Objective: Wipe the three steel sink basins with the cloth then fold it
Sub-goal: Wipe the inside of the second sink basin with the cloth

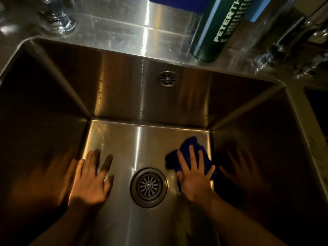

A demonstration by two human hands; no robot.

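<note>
I look down into one deep steel sink basin (124, 139). A crumpled dark blue cloth (190, 146) lies on the basin floor near the right wall. My right hand (194, 173) presses flat on the cloth with fingers spread and straight. My left hand (92, 178) rests flat on the bare floor at the left, fingers straight, holding nothing. The round floor drain (148, 187) sits between both hands. Both side walls mirror the hands.
An overflow grille (167, 78) is set in the back wall. On the rear ledge stand a dark green can (218, 27), tap fittings (58, 18) at the left and pipework (291, 41) at the right. Part of a neighbouring basin (317, 110) shows at the right edge.
</note>
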